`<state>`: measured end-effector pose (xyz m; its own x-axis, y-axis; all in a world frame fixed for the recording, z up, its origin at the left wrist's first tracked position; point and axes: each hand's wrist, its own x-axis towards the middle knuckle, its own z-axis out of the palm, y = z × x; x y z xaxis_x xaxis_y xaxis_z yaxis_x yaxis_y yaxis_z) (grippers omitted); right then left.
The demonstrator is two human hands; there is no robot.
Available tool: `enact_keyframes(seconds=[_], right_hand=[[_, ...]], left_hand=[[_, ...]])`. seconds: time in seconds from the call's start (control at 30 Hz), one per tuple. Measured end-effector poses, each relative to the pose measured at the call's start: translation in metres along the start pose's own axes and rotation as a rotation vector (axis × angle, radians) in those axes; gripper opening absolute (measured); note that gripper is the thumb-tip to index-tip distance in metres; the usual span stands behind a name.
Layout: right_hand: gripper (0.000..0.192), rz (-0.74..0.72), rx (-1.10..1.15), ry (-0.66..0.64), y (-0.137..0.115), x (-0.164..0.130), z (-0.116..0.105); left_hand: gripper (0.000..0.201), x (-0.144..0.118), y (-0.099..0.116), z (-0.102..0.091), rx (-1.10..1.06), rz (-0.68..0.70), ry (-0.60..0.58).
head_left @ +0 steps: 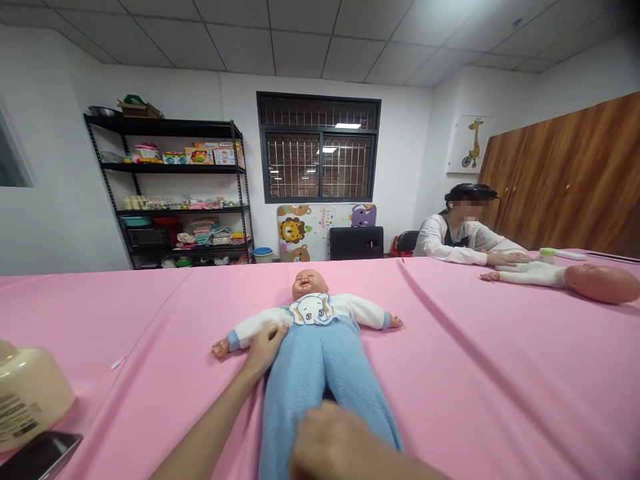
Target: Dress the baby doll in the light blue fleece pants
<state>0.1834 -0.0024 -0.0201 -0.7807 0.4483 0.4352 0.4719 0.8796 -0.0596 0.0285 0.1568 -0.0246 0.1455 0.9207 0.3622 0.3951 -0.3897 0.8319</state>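
A baby doll (309,285) lies on its back on the pink-covered table, head away from me and arms spread. It wears a white top with an elephant face on the chest and fluffy light blue trousers (300,373). At the doll's waist, on the left side, my left hand (267,343) has its fingers curled in on the trousers' edge. My right hand (333,437) is closed like a fist over the lower trouser legs, slightly blurred. Its fingertips are turned out of sight, so what they hold cannot be seen.
At left stand a cream bottle (33,393) and a dark shiny object (43,457); a small white stick (119,362) lies beyond them. Across the table at right, a person (455,233) wearing a headset touches another doll (597,281). A black shelf (175,168) stands behind.
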Motion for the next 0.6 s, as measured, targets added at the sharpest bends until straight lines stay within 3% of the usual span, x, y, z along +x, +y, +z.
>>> enact_keyframes(seconds=[0.07,0.13,0.23,0.33,0.4,0.5,0.6], right_hand=[[0.017,0.240,0.048,0.103,0.017,0.005,-0.033],[0.027,0.413,0.050,0.179,0.042,0.007,-0.050],[0.042,0.637,0.050,0.279,0.089,0.006,-0.044],[0.040,0.836,0.194,0.373,0.137,0.001,-0.026],[0.039,0.899,0.234,0.382,0.162,-0.002,-0.019],[0.034,0.915,0.066,0.354,0.185,-0.007,-0.018],[0.034,0.831,-0.012,0.281,0.200,-0.007,-0.019]], left_hand=[[0.045,0.002,0.004,-0.005,-0.036,0.003,0.041],[0.044,0.003,0.006,-0.010,-0.060,-0.003,0.133],[0.041,0.001,0.004,-0.014,0.061,0.035,0.094],[0.037,-0.002,0.001,-0.014,0.244,0.079,0.016],[0.032,0.001,0.001,-0.016,0.338,0.115,0.084],[0.028,0.016,0.004,-0.022,0.534,0.174,0.207],[0.029,0.038,0.008,-0.024,0.705,0.186,0.077]])
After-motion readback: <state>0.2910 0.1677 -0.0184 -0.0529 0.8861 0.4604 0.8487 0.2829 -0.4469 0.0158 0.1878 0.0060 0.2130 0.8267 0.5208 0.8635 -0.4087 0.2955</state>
